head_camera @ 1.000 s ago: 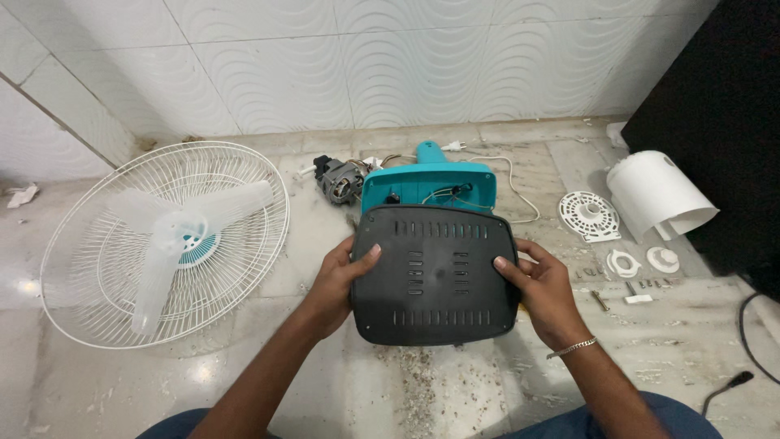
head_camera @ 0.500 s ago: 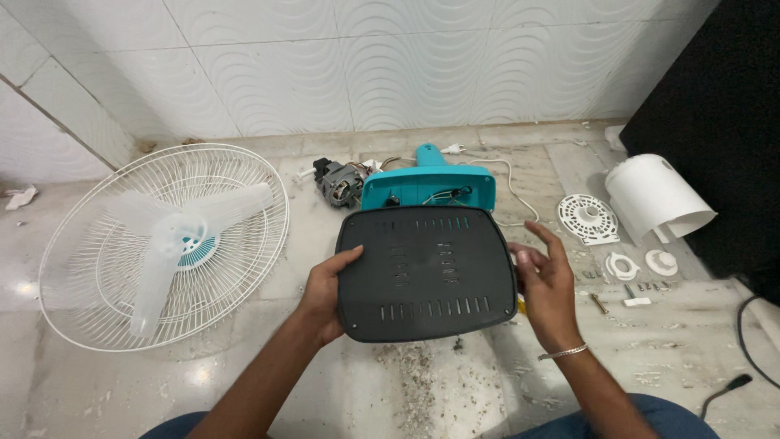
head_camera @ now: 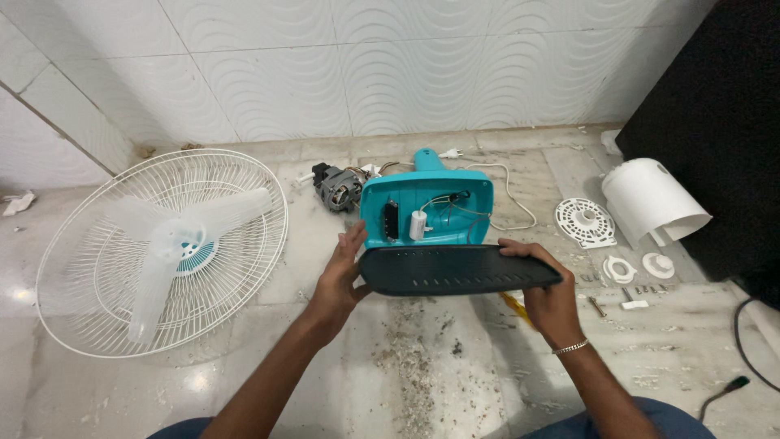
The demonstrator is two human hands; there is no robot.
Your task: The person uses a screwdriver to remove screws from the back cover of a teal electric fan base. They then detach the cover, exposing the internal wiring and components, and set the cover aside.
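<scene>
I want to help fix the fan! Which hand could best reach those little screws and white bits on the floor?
Probably the right hand: the small screws lie on its side. The left hand holds the black cover on the far side.

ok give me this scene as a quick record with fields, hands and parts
left hand: grips the left edge of the black cover
right hand: holds the cover's right end
cover: tilted nearly edge-on, above the floor
teal base: behind the cover, open, wiring showing
fan guard: flat on the floor at left, blades inside
motor: beside the base
</scene>
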